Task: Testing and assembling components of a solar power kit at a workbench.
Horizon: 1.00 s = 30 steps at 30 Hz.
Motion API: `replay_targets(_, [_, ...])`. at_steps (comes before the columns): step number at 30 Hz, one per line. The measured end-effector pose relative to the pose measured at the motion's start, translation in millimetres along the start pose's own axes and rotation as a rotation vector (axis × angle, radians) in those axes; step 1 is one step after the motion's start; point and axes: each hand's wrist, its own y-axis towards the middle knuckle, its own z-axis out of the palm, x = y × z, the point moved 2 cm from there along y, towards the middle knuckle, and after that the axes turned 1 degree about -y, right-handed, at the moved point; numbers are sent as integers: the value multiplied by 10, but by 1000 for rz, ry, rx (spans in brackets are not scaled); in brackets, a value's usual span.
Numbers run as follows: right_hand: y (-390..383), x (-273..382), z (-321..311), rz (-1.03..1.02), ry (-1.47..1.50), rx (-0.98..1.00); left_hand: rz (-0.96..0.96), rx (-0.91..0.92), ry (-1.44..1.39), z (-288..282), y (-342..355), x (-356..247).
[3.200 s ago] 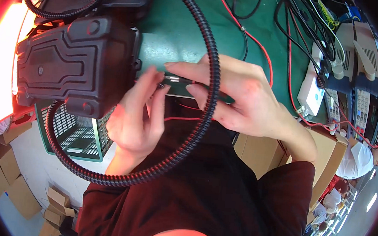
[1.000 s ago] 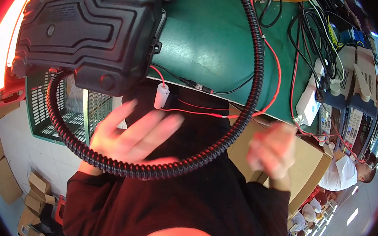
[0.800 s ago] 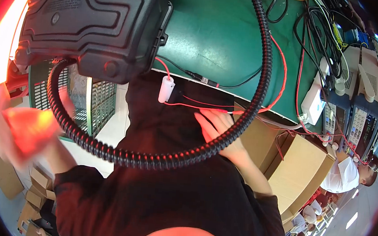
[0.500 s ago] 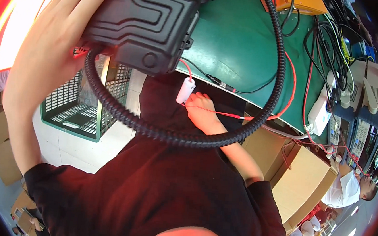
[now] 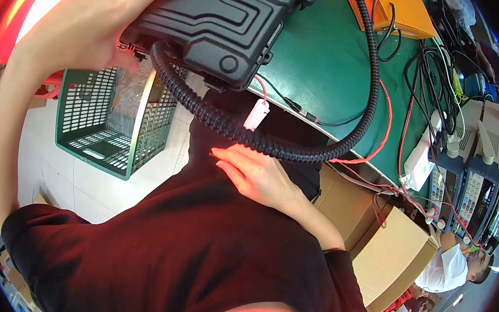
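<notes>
My left hand [image 5: 90, 20] grips the left side of a black plastic case [image 5: 213, 24] with moulded ridges, its fingers partly cut off by the upper edge. From the case a thick black corrugated tube [image 5: 206, 114] loops down and round to the right. Inside the loop hangs a small white cylinder [image 5: 257, 115] on a red wire, beside a dark cable with an inline connector [image 5: 294, 107]. Just below the tube, in front of my body, is my right hand [image 5: 254, 174], its fingers stretched out and nothing seen in them.
The green tabletop [image 5: 321, 62] bears an orange box [image 5: 395, 12], tangled black cables [image 5: 437, 83], a white power strip [image 5: 422, 158] and bench instruments [image 5: 473, 179]. A green crate [image 5: 94, 158] stands at left, an open cardboard box [image 5: 394, 255] at right. Another person [image 5: 446, 265] sits far right.
My right hand has drawn back from the white cylinder, toward my body, and its fingers have straightened. The case and my left hand have shifted slightly right and up in view; the tube loop sits higher.
</notes>
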Motion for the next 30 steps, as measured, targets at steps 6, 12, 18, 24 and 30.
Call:
replay_targets(6, [-56, -2, 14, -201, 65, -76, 14, 41, -26, 57, -15, 291])
replay_targets(12, [36, 209, -163, -430, -43, -445, 14, 103, -71, -106, 160, -281])
replay_targets(18, [205, 336, -411, -524, -189, -719, -18, 149, -144, -92, 993, -1105])
replay_targets(24, [428, 293, -453, -484, -406, -775, -26, 158, -252, -30, 996, -1037])
replay_targets(30, [410, 410, -482, -423, -566, -649, -126, 156, -306, -217, 150, -1039])
